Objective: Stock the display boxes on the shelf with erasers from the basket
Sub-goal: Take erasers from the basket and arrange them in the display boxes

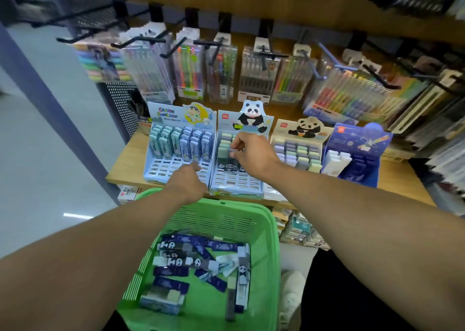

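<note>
Pinching a small grey eraser (232, 151), right hand (251, 154) over the pale-blue panda display box (236, 179), centre frame. Left hand (187, 182) curled; grip unclear. Green plastic basket (266, 230) half-full; front slots unfilled.

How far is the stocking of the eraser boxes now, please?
Partly done. The cartoon display box and the panda display box have filled back rows but empty front slots. The right hand pinches an eraser over the panda box; the left hand reaches at the cartoon box. Many erasers still lie in the green basket.
</note>
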